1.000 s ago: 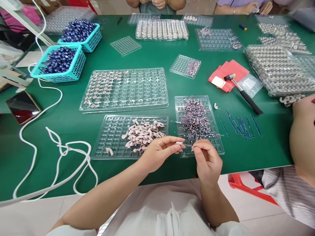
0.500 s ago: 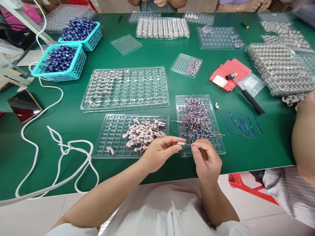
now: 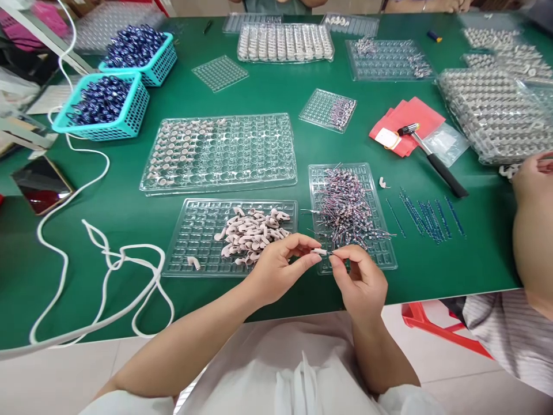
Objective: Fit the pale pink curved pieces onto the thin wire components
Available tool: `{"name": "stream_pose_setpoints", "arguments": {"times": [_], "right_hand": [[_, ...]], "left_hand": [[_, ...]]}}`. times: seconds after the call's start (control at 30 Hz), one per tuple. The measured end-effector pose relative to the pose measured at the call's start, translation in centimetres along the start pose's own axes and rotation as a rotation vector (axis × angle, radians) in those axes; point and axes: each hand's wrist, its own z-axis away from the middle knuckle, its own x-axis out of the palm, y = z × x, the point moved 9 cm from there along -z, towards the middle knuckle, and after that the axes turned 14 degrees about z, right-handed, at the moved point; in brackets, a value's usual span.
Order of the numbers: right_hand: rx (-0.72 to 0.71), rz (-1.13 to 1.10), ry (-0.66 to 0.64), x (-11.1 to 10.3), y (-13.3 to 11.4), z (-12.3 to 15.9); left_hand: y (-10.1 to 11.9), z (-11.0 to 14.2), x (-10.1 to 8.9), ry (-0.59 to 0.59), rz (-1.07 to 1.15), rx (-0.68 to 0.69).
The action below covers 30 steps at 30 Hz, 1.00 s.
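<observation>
My left hand [image 3: 280,266] pinches a small whitish curved piece [image 3: 320,251] between thumb and fingers. My right hand [image 3: 362,276] is closed at the other end of that piece, its fingertips on a thin wire part that is mostly hidden. Beside my left hand, a clear tray [image 3: 194,230] bears a heap of similar whitish curved pieces [image 3: 254,233]. Just beyond my right hand, another clear tray [image 3: 382,253] carries a tangled pile of thin wired parts [image 3: 345,204], pinkish and dark.
Behind lies a large clear tray [image 3: 246,153], partly filled. Blue baskets [image 3: 125,124] of shiny dark blue parts and a white cord [image 3: 64,271] are at left. A hammer [image 3: 440,167], red packets [image 3: 404,124] and blue sticks [image 3: 419,213] lie right. A co-worker's arm [image 3: 536,230] reaches in there.
My right hand has moved slightly left, closer to my left hand, so the gap between their fingertips is smaller. The whole view has shifted a little.
</observation>
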Motion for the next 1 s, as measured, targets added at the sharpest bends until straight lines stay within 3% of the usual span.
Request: {"name": "stream_pose_setpoints", "arguments": {"times": [0.77, 1.0], "right_hand": [[-0.051, 0.055, -0.092, 0.4, -0.7, -0.3], [0.088, -0.020, -0.118, 1.0, 1.5, 0.5]], "left_hand": [[1.8, 0.0, 0.1, -0.014, -0.214, 0.210], [1.5, -0.1, 0.2, -0.046, -0.174, 0.165]]}}
